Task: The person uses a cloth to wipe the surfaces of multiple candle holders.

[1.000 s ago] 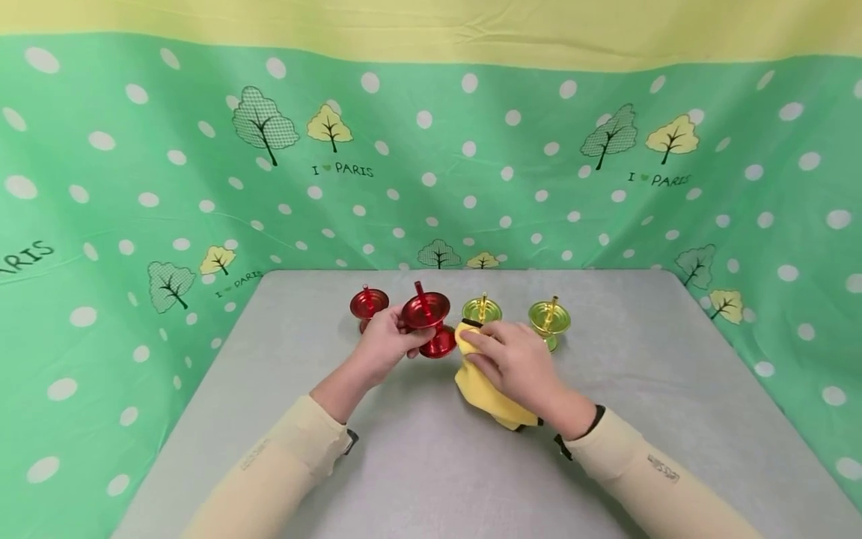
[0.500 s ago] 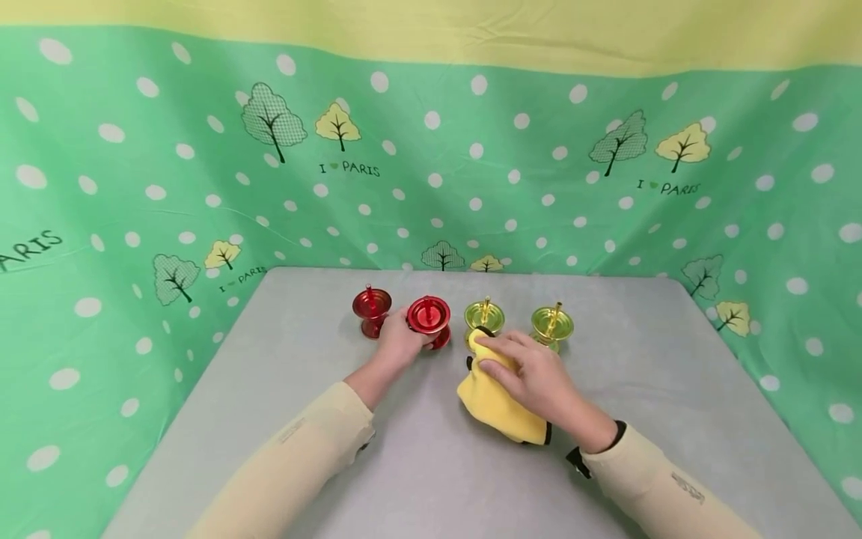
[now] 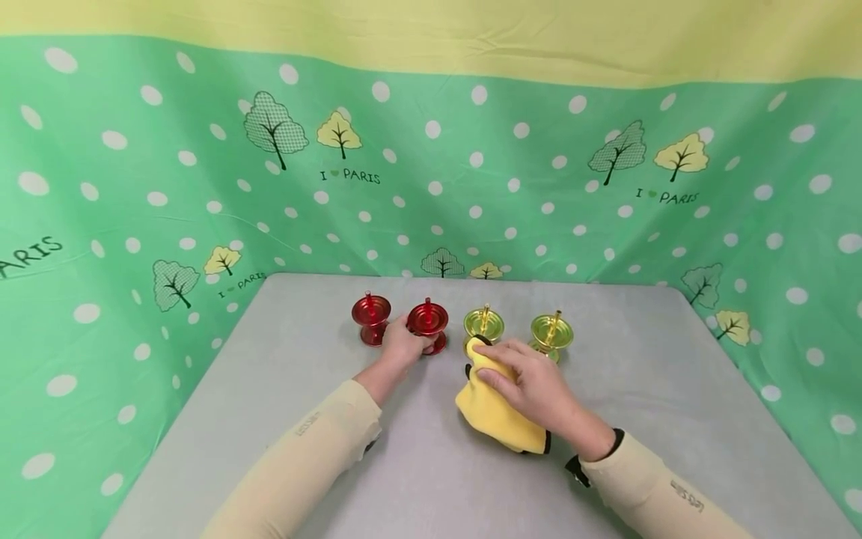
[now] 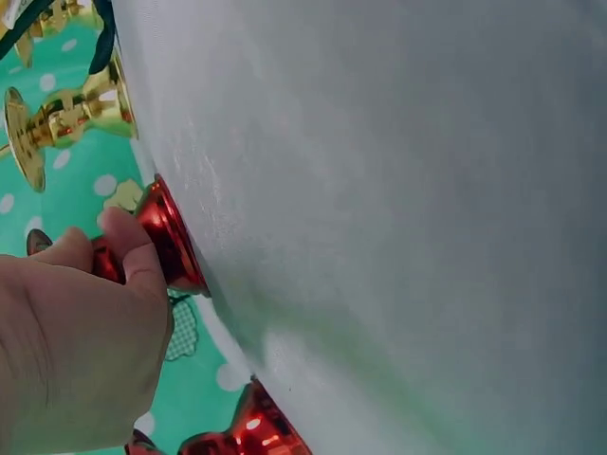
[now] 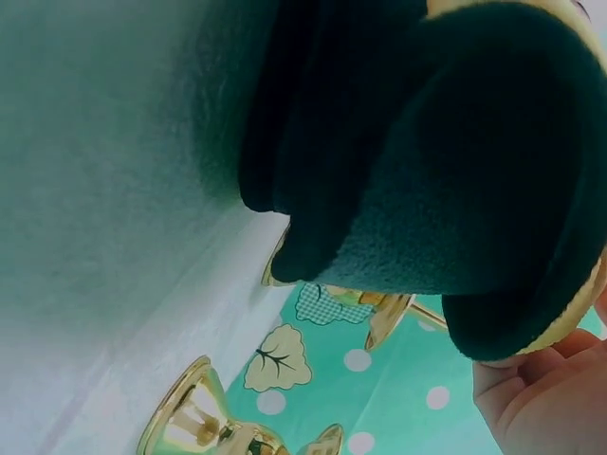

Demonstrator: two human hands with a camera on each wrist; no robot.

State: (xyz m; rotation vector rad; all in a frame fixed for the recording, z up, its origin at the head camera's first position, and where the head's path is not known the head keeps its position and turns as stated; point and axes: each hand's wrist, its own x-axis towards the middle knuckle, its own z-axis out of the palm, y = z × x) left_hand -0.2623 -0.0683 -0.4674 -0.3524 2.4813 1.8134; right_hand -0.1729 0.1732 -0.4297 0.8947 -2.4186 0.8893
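Red shiny metal stand with a spike (image 3: 428, 323) sits upright on the grey table (image 3: 646, 404), its stem gripped by the left hand (image 3: 402, 346). Just right of it, the right hand (image 3: 532, 382) clutches a yellow fleece cloth (image 3: 490, 412), apparently touching the nearer gold metal stand (image 3: 483, 324). Another red stand (image 3: 371, 314) and gold stand (image 3: 551, 332) flank these.

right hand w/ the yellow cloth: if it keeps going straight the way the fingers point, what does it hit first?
Probably the nearer gold candle holder: the right hand points up-left, and the yellow cloth in its fingers already looks against that holder's base, though depth is unclear.
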